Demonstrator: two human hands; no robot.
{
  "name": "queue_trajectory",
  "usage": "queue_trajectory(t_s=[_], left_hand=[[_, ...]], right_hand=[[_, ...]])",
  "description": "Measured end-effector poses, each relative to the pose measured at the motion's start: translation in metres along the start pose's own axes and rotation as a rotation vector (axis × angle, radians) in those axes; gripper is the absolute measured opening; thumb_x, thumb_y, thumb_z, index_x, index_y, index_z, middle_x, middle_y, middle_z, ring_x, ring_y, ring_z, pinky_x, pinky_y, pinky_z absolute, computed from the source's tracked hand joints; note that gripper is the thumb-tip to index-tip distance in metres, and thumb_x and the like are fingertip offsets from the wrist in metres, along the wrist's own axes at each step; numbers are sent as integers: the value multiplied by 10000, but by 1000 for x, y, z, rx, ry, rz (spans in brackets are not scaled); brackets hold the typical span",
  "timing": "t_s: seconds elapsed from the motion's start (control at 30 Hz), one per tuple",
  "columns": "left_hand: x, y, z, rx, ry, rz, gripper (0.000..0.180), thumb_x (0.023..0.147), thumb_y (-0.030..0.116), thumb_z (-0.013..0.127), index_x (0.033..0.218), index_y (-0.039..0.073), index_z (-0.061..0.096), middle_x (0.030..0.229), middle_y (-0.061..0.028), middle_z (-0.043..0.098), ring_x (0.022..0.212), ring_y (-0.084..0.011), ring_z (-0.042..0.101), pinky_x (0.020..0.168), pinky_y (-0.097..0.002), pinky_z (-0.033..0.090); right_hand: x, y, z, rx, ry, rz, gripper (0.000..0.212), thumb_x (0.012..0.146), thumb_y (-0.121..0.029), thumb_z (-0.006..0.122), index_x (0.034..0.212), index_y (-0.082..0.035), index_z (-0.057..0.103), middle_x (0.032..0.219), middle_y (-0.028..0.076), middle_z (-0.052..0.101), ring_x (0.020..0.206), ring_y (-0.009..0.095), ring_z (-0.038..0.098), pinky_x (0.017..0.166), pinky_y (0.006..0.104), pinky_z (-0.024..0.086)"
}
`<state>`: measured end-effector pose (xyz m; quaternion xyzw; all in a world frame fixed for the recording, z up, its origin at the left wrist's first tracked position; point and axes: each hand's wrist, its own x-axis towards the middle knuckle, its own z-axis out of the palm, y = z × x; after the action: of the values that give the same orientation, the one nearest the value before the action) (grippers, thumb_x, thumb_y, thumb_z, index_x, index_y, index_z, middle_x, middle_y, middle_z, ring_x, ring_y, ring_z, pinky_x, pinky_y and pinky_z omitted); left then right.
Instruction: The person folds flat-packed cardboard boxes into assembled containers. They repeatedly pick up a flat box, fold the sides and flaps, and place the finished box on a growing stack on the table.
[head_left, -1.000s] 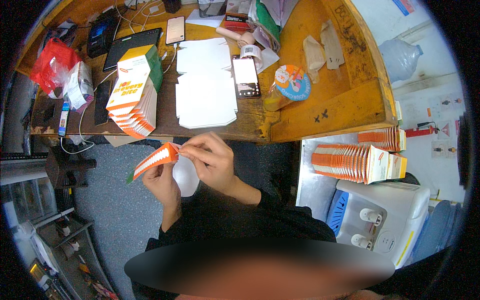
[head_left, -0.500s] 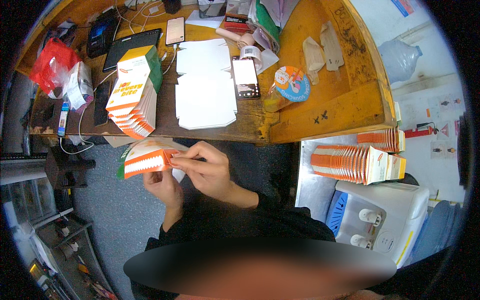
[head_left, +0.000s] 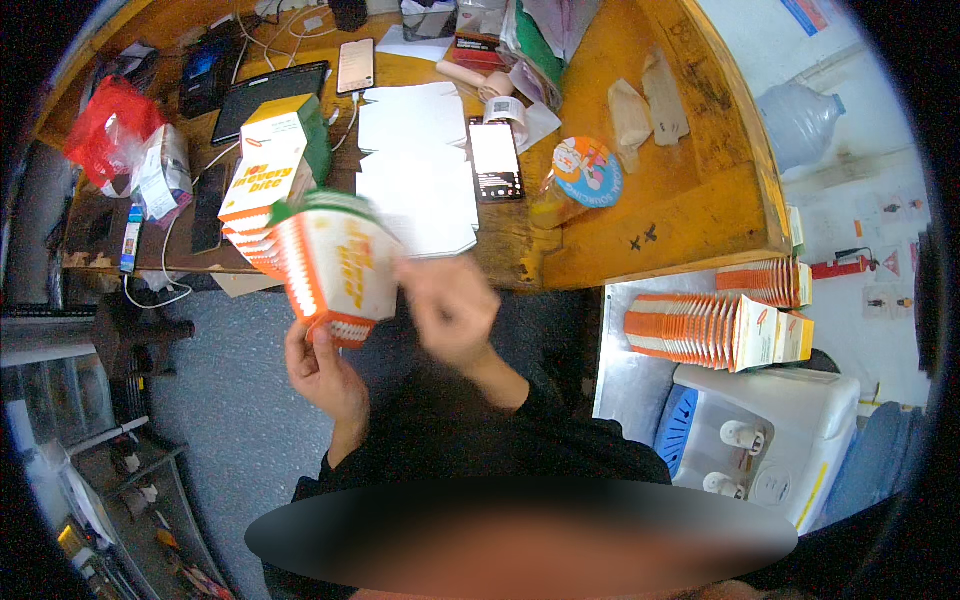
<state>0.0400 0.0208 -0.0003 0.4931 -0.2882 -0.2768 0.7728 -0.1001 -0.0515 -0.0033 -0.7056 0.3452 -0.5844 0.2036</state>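
My left hand [head_left: 328,378] pinches a paper food carton [head_left: 340,262] by its orange bottom edge, in front of the desk. The carton is white with orange and green ends, slightly blurred and tilted, with its printed panel toward me. My right hand [head_left: 455,312], smeared by motion, is by the carton's right side; whether it touches it I cannot make out. Behind the carton, a nested stack of similar cartons [head_left: 272,172] lies on the desk's left part. White flat cardboard blanks [head_left: 418,190] lie to the right of this stack.
The wooden desk [head_left: 515,255] holds a phone [head_left: 495,160], another phone [head_left: 355,66], a black tablet [head_left: 270,100], a paper roll [head_left: 503,108] and a round-labelled tub [head_left: 582,170]. At right, more nested cartons [head_left: 690,325] stand on a metal surface beside a water dispenser [head_left: 760,440].
The carton has risen and turned, so its printed panel shows in place of its orange base. My right hand has moved right, away from the carton's bottom corner.
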Motion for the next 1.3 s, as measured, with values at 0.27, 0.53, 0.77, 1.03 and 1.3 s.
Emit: queue_trajectory(t_s=[0.27, 0.53, 0.77, 1.03, 1.3], left_hand=[[3, 33, -19, 119, -314, -365, 191, 898, 15, 657, 1080, -40, 638, 903, -91, 717, 789, -109, 658, 714, -228, 512], [11, 30, -22, -153, -505, -754, 157, 958, 95, 604, 1083, 1, 584, 1070, -107, 662, 930, -126, 633, 834, -263, 510], [1, 28, 3, -11, -340, -530, 112, 954, 36, 596, 1027, 37, 511, 1035, -85, 631, 953, -121, 606, 865, -283, 494], [-15, 15, 22, -377, -396, -270, 215, 901, -30, 641, 1028, 24, 476, 1166, -134, 571, 1052, -150, 578, 927, -294, 460], [-22, 9, 25, -156, -285, -198, 278, 850, -17, 720, 1094, -13, 585, 1083, -97, 659, 998, -163, 633, 877, -297, 509]], right_hand=[[28, 152, -2, -662, -103, 495, 597, 934, -224, 570, 1395, 57, 313, 1358, 382, 409, 1289, 533, 370, 1102, 623, 235], [68, 110, -20, 109, 58, 591, 359, 1022, -276, 505, 1244, 6, 515, 1106, 170, 646, 1053, 250, 597, 956, 355, 431], [11, -43, -46, 172, -328, 397, 203, 849, -128, 744, 1019, -20, 716, 942, 109, 709, 824, 159, 679, 711, 280, 550], [10, -61, -36, 6, -142, 98, 352, 735, -121, 829, 1060, -24, 731, 1057, 147, 719, 872, 240, 730, 716, 297, 596], [6, -58, -34, 16, -112, 128, 214, 782, -24, 768, 994, -13, 748, 1008, 151, 733, 830, 230, 739, 698, 294, 600]])
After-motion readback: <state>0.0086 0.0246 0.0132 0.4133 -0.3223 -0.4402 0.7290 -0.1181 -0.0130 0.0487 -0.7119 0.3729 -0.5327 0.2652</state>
